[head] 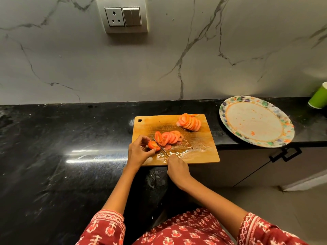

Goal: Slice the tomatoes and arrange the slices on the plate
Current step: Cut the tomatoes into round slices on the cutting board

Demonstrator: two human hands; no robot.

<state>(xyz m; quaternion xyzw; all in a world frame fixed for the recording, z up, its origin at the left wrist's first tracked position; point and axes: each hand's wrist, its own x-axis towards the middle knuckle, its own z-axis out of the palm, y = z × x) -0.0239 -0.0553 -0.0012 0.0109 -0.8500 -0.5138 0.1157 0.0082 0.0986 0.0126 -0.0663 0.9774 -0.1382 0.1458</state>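
A wooden cutting board (pixel 198 152) lies on the black counter. My left hand (pixel 138 152) pinches a small tomato end piece (pixel 153 145) at the board's left edge. My right hand (pixel 177 167) grips a knife (pixel 160 146) whose blade stands against the piece's right side. A row of fresh slices (pixel 168 137) leans just right of the blade. Another stack of slices (pixel 190 122) sits at the board's back right. The flowered plate (pixel 228 110) lies to the right, holding only juice smears.
A green cup (pixel 319 97) stands behind the plate at the far right. The plate overhangs the counter's front edge above a cabinet door with a black handle (pixel 284 154). A marble wall with a socket panel (pixel 122 16) rises behind.
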